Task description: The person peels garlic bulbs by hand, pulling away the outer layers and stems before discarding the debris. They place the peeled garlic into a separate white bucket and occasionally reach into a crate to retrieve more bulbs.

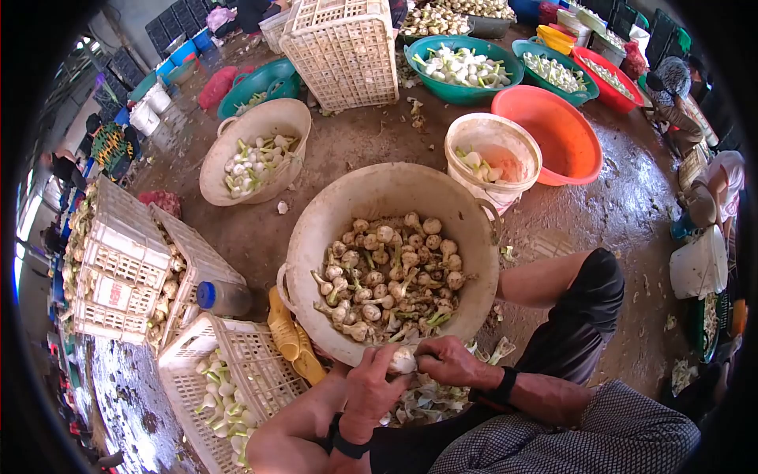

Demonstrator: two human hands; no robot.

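My left hand (374,389) is closed around a whitish garlic bulb (403,361), held just over the near rim of a large beige tub (316,229). Against the bulb's right side, my right hand (450,362) is closed, with fingers curled in. What it grips, if anything, is hidden. Inside the tub lie many unpeeled garlic bulbs (379,272) with brown, dirty skins and short stems. Loose peelings (430,401) are piled below my hands, between my legs.
Left of me stand a white crate (185,379) of cleaned garlic, a blue-lidded jar (229,297) and a yellow shoe (284,328). Ahead are a smaller beige tub (213,170), white bucket (513,186), orange basin (580,142) and upright crate (339,59). Other people sit at both sides.
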